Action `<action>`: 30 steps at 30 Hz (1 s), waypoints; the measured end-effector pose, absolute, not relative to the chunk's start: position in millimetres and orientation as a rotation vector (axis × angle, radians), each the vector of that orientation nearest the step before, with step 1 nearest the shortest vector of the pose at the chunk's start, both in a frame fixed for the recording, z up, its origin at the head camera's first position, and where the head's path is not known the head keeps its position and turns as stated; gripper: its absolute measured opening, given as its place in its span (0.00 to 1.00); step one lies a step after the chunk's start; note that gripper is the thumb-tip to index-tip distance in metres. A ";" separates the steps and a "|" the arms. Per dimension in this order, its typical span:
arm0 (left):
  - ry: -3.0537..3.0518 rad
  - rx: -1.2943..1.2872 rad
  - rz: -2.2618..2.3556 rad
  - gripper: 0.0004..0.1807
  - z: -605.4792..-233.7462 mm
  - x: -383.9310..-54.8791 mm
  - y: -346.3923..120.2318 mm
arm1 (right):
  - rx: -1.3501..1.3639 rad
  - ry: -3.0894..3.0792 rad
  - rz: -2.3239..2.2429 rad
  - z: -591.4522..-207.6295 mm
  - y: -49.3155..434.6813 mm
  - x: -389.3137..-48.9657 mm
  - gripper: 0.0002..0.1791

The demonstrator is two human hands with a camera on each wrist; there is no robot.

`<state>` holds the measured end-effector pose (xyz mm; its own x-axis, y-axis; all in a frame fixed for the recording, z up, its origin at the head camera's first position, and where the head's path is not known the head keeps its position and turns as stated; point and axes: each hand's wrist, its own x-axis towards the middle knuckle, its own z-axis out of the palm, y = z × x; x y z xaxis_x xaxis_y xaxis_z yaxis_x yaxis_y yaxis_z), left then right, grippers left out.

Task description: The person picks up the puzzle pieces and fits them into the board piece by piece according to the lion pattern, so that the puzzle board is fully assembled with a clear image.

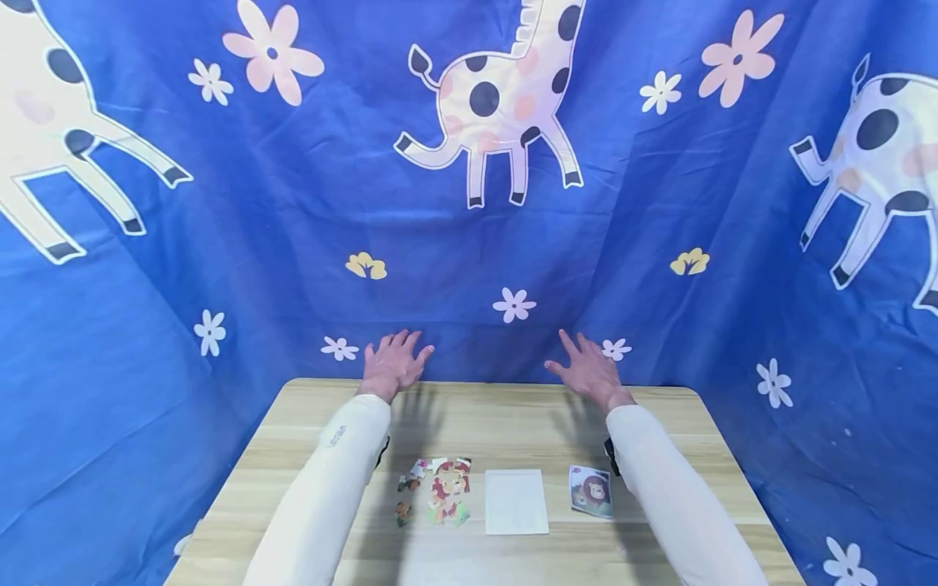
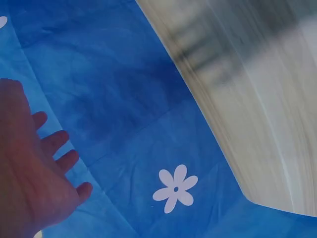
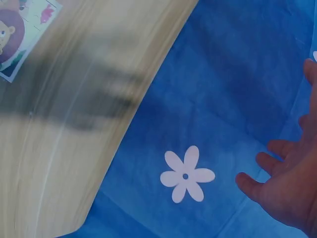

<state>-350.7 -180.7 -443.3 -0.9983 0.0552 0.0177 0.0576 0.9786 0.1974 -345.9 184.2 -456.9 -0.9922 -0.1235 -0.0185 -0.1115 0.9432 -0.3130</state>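
Observation:
Both arms reach forward over the far edge of a wooden table [image 1: 513,423]. My left hand [image 1: 396,362] is spread with nothing in it, and its shadow falls on the wood. My right hand [image 1: 588,370] mirrors it, fingers apart and holding nothing. Behind the left forearm's inner side lie several loose jigsaw puzzle pieces [image 1: 449,488] with red, orange and green print. A white rectangular board [image 1: 516,502] sits at the middle. To its right, near the right sleeve, is a picture card [image 1: 590,491] with a lion on it; its corner [image 3: 11,37] shows in the right wrist view.
A blue curtain [image 1: 454,236] printed with giraffes and flowers hangs behind the table and along both sides. The table's rounded far corner [image 2: 250,198] shows in the left wrist view. Something pale [image 1: 183,544] sits by the table's left edge.

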 end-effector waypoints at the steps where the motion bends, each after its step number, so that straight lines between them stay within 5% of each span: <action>1: -3.108 -0.088 -0.316 0.39 -444.3 -350.5 -180.4 | -0.189 3.057 -0.502 -458.5 183.6 -345.0 0.46; 30: -3.069 -0.086 -0.513 0.38 -485.2 -321.7 -175.0 | -0.239 3.035 -0.559 -501.2 166.3 -318.2 0.45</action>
